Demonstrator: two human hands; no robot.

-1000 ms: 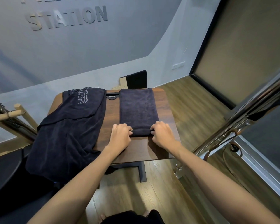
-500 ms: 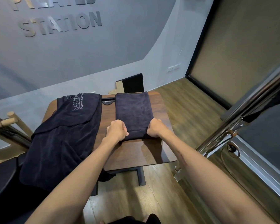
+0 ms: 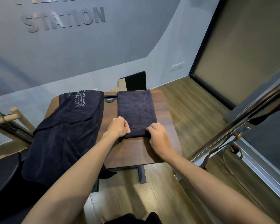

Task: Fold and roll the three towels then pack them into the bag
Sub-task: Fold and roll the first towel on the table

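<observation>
A dark navy towel [image 3: 136,109], folded into a long strip, lies on the right half of the small brown table [image 3: 166,120]. Its near end is curled into a thick roll. My left hand [image 3: 118,127] grips the roll's left end with curled fingers. My right hand [image 3: 157,133] grips the roll's right end the same way. More dark towel [image 3: 63,135] with pale lettering is draped over the table's left side and hangs off its near-left edge. No bag is in view.
A black and tan board [image 3: 132,81] leans on the wall behind the table. A wooden bar and frame [image 3: 8,118] stand at the left. A slanted chrome rail [image 3: 242,115] runs along the right. Wood floor [image 3: 192,113] surrounds the table.
Both hands have moved away from me along the strip, and the roll at its near end has grown thicker. The flat part of the strip is shorter.
</observation>
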